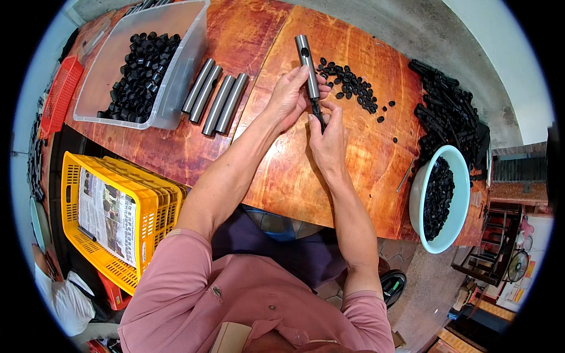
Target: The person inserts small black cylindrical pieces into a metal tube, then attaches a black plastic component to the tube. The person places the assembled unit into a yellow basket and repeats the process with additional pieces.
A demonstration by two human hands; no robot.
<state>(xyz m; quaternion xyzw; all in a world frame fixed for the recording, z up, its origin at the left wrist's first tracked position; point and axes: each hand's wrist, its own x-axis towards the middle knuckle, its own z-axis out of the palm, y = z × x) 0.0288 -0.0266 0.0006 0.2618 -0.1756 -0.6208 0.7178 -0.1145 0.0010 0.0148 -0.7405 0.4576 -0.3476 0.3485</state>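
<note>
My left hand (290, 97) is closed round a silver metal tube (306, 62) that has a dark round hole in its side near the far end. The tube points away from me, slightly tilted to the left. At its near end, a black plastic part (316, 110) sticks out, and my right hand (329, 132) pinches it between thumb and fingers. How far the part reaches into the tube is hidden. Several more metal tubes (215, 100) lie side by side to the left. Just right of my hands, small black oval pieces (353, 85) are scattered on the wooden table (276, 170).
A clear plastic bin (168, 112) of black caps (144, 76) stands at left. Below it is a yellow crate (159, 203) lined with newspaper (109, 206). At right are a pile of black plastic parts (450, 109) and a light-blue basin (416, 203) with small black pieces (438, 200).
</note>
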